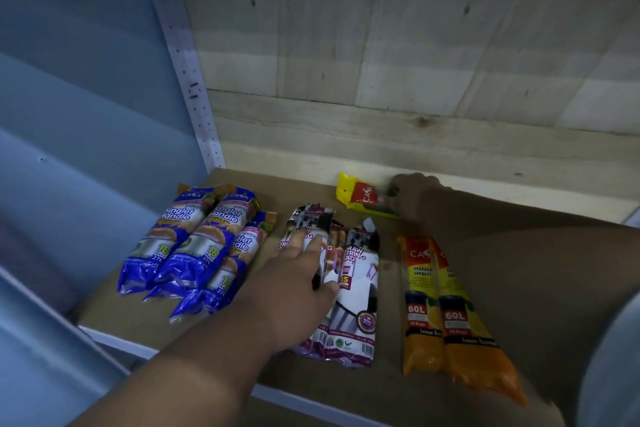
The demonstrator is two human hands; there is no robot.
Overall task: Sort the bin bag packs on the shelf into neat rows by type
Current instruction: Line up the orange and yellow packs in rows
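Three blue singlet-handle packs [194, 246] lie side by side at the shelf's left. In the middle lie white and purple drawstring bag packs [356, 291]; my left hand [301, 284] rests flat on the left ones, fingers spread. Two orange 60L degradable packs [446, 315] lie side by side to the right. At the back, a yellow and red pack [360, 198] lies crosswise, and my right hand [412, 194] is closed on its right end. My right forearm covers part of the orange packs.
The packs sit on a cardboard-lined shelf [242, 180] with a white front edge. A perforated metal upright [187, 73] stands at the back left, and wooden boards [381, 45] form the back wall. A blue wall is at the left.
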